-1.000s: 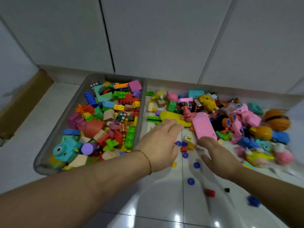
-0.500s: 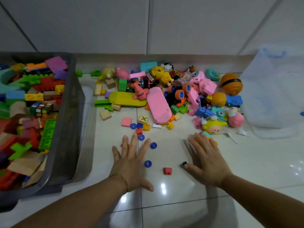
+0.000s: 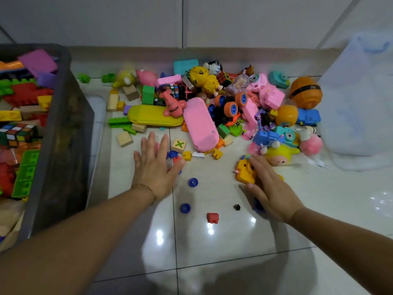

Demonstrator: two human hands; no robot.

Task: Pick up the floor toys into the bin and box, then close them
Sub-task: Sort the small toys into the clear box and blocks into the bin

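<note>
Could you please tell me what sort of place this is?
Probably a room in a home: glossy tiled floor, a heap of toys by the wall, and a bin of blocks.

Even, moderately bright indoor light, source overhead. Small white glare spots on glossy floor [image 3: 212,252] at lower centre and far right. Soft grey shadows pool along bottom of frame. Wide-angle bending toward edges. Bin [image 3: 63,145] at left and right edge soft, slightly smeared.
</note>
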